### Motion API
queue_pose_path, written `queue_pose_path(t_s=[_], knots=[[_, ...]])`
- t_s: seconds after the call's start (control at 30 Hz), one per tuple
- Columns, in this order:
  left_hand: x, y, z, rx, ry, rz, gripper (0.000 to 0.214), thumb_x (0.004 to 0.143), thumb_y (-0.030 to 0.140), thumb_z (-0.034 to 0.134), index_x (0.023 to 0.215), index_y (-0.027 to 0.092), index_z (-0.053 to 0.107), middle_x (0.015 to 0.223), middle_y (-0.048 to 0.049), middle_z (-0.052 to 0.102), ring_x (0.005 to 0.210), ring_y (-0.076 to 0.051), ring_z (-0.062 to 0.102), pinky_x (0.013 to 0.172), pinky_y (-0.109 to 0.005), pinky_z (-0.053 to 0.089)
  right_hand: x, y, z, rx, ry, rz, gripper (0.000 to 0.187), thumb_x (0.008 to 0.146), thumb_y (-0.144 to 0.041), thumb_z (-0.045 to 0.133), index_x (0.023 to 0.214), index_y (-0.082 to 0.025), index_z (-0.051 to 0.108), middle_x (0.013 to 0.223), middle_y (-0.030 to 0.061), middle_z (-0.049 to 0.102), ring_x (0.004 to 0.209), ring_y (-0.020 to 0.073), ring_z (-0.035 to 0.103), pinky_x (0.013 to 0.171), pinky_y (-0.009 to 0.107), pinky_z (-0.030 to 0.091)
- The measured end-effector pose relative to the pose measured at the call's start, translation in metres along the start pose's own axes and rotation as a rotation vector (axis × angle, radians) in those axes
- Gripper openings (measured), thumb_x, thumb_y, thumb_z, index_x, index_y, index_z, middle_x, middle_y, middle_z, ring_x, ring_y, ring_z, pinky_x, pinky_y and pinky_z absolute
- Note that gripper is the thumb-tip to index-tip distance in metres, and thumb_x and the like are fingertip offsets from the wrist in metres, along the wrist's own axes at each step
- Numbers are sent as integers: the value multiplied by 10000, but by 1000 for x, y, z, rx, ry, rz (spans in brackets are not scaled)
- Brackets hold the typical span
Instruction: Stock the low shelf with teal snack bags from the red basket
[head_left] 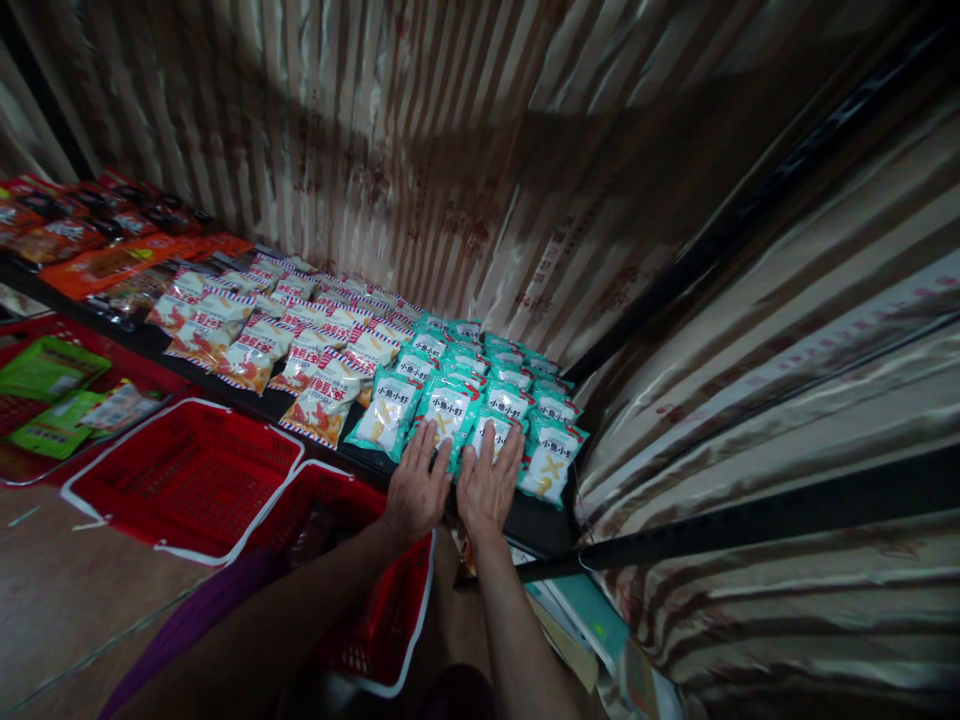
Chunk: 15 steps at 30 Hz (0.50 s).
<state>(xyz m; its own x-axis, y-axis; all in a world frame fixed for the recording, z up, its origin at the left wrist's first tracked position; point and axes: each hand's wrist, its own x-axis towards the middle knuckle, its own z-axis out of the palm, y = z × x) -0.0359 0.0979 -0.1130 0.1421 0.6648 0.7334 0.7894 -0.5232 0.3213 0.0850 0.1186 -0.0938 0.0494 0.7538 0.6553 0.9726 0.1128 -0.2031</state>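
Observation:
Both my hands lie side by side on the front row of teal snack packets (450, 405) at the right end of a dark shelf (536, 525). My left hand (416, 485) rests flat with fingers spread on a teal packet. My right hand (489, 478) also lies flat, fingers stretched over the neighbouring teal packet (487, 430). Neither hand grips anything. More teal packets (551, 455) lie to the right of my right hand.
White and red snack packets (300, 350) fill the shelf's middle, orange and dark red ones (97, 250) its left end. Red shopping baskets (187, 480) stand on the floor below; one (52, 400) holds green packets. Striped shiny curtains (750, 350) close off the back and right.

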Motion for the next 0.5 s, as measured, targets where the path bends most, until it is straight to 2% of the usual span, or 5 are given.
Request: queue_pose_path(t_s=[0.3, 0.5], knots=[[0, -2, 4, -19, 0, -12, 490, 873, 169, 470, 1352, 101, 393, 1535, -209, 183, 1435, -329, 83, 1080, -567, 338, 2, -1, -1, 9, -5, -7, 537, 952, -345, 307, 1465, -197, 247, 1565, 170, 62, 1430, 323, 72, 1039, 611, 304], [0, -1, 4, -17, -14, -27, 465, 880, 176, 467, 1335, 97, 412, 1528, -216, 201, 1437, -324, 81, 1085, -562, 332, 3, -1, -2, 0, 6, -33, 525, 949, -340, 322, 1438, -150, 301, 1552, 191, 95, 1427, 317, 66, 1059, 570, 298]])
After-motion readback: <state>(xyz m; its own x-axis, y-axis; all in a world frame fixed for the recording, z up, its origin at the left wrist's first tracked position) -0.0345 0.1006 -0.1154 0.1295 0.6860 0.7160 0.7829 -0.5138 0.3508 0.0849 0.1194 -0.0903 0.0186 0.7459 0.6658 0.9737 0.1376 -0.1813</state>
